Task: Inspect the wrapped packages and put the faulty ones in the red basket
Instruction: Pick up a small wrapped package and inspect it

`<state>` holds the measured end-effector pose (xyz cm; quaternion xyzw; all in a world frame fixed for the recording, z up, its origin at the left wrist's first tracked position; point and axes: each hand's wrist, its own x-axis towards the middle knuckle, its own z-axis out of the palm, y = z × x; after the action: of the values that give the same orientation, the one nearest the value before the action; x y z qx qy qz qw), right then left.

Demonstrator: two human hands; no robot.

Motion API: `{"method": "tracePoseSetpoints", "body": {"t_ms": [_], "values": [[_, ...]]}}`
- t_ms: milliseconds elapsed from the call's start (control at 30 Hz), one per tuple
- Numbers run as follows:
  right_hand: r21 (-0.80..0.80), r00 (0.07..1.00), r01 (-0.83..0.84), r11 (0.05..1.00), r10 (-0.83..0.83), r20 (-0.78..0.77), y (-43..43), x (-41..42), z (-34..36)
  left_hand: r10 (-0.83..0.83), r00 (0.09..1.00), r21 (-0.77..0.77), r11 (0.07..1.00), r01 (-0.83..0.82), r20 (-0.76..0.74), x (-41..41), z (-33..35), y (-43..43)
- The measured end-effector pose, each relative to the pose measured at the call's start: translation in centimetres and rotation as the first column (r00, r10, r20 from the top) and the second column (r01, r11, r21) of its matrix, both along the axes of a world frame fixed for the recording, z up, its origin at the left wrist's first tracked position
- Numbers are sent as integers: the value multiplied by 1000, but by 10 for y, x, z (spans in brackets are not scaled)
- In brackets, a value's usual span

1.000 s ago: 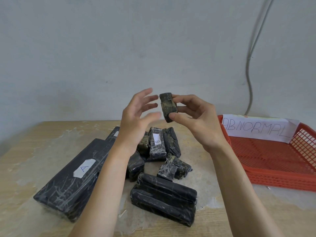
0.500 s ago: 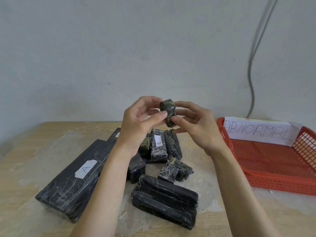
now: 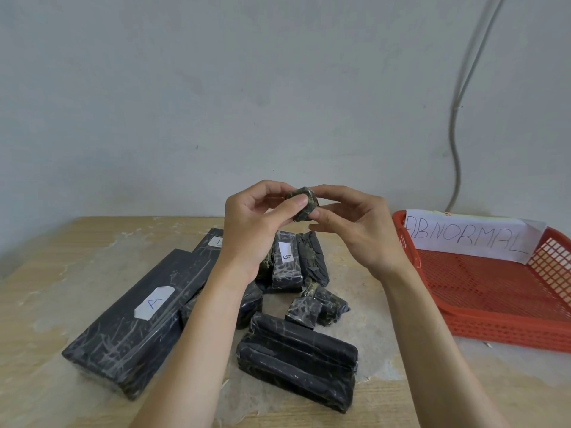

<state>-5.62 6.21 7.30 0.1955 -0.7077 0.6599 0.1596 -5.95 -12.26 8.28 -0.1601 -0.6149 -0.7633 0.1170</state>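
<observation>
Turning one small package over with both hands, no verdict yet.
Red basket (image 3: 482,332) waits at 3 o'clock; the package pile (image 3: 296,369) lies at 6 o'clock on the table. My left hand (image 3: 253,223) has joined my right hand (image 3: 355,230), both now pinching the small package (image 3: 304,205) mid-air at centre. It's gone from upright to tipped, long axis foreshortened, roughly 11 to 5, so I judge inspection is underway.

Plain sorting workspace, bare grey plastered wall (image 3: 216,88), worn pale wooden tabletop (image 3: 55,267), red perforated plastic basket (image 3: 494,338) at three o'clock, handwritten white paper ABNORMAL sign (image 3: 463,239), loose grey cable (image 3: 457,134) at one o'clock
</observation>
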Motion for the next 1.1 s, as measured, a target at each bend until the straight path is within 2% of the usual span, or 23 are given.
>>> {"method": "tracePoseSetpoints", "body": {"t_ms": [100, 200, 300, 433, 533, 600, 700, 800, 933, 1033, 1100], "values": [[33, 1000, 7, 999, -7, 1, 0, -1, -1, 32, 999, -9, 999, -32, 15, 0, -2, 1], [13, 1000, 13, 1000, -13, 9, 0, 1, 0, -8, 1000, -56, 998, 8, -2, -2, -3, -2], [1, 1000, 10, 1000, -10, 7, 0, 3, 3, -63, 997, -95, 994, 59, -47, -3, -2, -7], [20, 1000, -9, 1000, 9, 6, -1, 4, 4, -53, 993, -125, 991, 40, -102, -4, -1, -11], [13, 1000, -26, 1000, 25, 13, 0, 5, 4, -70, 979, -221, 975, 27, -192, -4, 1, -16], [-72, 999, -29, 997, 31, 37, 2, 6, 6, -78, 950, -319, 948, -23, -302, -4, 0, -20], [-214, 993, 25, 977, 0, 117, 3, 7, 10, -59, 863, -487, 844, -226, -502, -4, -1, -19], [-236, 983, 91, 967, -50, 176, 5, 6, 10, -71, 811, -535, 784, -314, -580, 2, 0, -11], [-314, 988, 25, 949, 24, 153, 19, 6, 12, -39, 845, -515, 808, -287, -533, 5, 1, -4], [-302, 995, -3, 953, 33, 95, 32, 12, 17, -28, 953, -478, 869, -125, -301, 10, 1, 6], [-248, 998, 17, 969, -3, 59, 40, 20, 20, -38, 975, -427, 902, -61, -221, 17, -1, 17]]}}
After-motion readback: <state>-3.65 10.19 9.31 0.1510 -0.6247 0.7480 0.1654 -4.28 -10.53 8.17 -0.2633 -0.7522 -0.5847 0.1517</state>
